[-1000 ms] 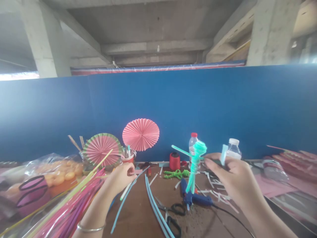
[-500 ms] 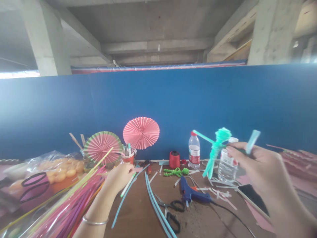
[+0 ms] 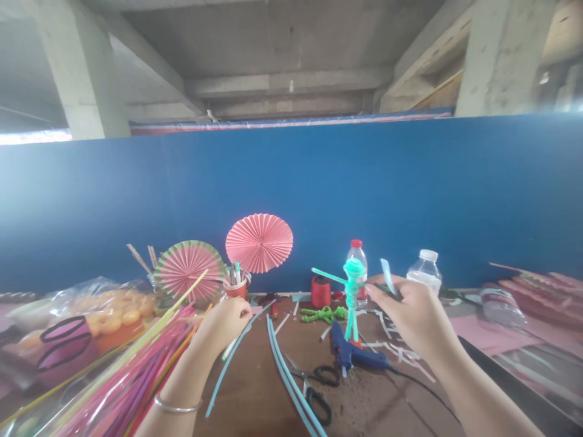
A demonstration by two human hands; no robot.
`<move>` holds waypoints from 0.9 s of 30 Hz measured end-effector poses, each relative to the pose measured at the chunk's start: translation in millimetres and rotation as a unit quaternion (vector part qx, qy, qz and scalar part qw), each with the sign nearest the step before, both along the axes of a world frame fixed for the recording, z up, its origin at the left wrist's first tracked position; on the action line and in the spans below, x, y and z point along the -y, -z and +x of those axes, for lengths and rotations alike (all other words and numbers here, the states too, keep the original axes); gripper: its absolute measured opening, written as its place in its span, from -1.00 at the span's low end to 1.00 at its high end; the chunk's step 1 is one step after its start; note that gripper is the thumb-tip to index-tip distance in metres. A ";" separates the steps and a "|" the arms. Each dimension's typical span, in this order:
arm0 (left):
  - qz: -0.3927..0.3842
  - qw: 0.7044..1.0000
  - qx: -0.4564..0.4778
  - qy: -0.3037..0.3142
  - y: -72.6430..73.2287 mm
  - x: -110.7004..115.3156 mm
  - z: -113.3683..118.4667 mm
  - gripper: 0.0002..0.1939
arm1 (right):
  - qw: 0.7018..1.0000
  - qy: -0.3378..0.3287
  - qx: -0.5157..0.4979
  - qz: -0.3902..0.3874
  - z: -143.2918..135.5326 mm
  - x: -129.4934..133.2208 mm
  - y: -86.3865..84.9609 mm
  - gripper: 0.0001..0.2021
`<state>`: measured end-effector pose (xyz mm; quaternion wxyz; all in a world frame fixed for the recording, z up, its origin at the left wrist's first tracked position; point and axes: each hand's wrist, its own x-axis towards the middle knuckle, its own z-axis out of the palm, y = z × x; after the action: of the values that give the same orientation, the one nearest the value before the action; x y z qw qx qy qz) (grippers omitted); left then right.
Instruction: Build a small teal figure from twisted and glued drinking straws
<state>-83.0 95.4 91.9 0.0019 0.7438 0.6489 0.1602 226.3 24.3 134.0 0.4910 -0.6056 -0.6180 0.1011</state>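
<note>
My right hand (image 3: 410, 303) pinches a teal pipe-cleaner figure (image 3: 353, 291) by one arm, and the figure hangs upright above the blue glue gun (image 3: 359, 357). A pale blue strip (image 3: 388, 276) sticks up between the fingers of that hand. My left hand (image 3: 230, 321), with a silver bangle on the wrist, rests with curled fingers near the red cup of pens (image 3: 237, 289). A whitish stick (image 3: 229, 350) shows beneath it, beside a light blue pipe cleaner (image 3: 228, 370). Whatever lies inside the left fingers is hidden.
Black scissors (image 3: 319, 388) lie beside long blue pipe cleaners (image 3: 291, 379). Green twisted pipe cleaners (image 3: 321, 314), a red spool (image 3: 321, 292) and bottles (image 3: 426, 270) stand or lie behind. Two pleated paper fans (image 3: 259, 243) and bundled pipe cleaners (image 3: 150, 370) are at left.
My right hand has moved left with the teal figure, which now hangs more upright in front of the red-capped bottle. My left hand has shifted only slightly.
</note>
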 end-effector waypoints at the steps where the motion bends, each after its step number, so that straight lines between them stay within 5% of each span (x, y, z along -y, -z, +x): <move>1: 0.008 1.000 0.000 0.003 0.6 0.0 0.6 -0.82 | 1.000 -0.008 -0.011 0.000 -1.5 -2.0 1.9 -0.71; 8: 0.072 0.997 -0.005 -0.004 5.8 -2.2 6.1 -0.83 | 0.981 -0.119 -0.132 -0.072 -17.4 -16.0 17.0 -0.79; 15: 0.063 0.998 -0.002 0.002 0.7 0.0 12.7 -0.62 | 0.908 -0.202 -0.328 -0.163 -28.6 -16.1 27.2 -0.87; 21: 0.050 0.998 0.022 -0.004 -3.2 4.0 16.1 -0.54 | 0.888 -0.259 -0.341 -0.168 -26.5 -9.5 27.4 -0.86; 27: 0.069 0.995 0.069 0.029 -2.2 4.1 20.3 -0.77 | 0.910 -0.238 -0.292 -0.176 -35.0 14.8 10.2 -0.89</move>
<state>-62.7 91.3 94.1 -0.0001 0.7479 0.6125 0.2560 191.3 9.5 123.8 0.4965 -0.4610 -0.5452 0.4937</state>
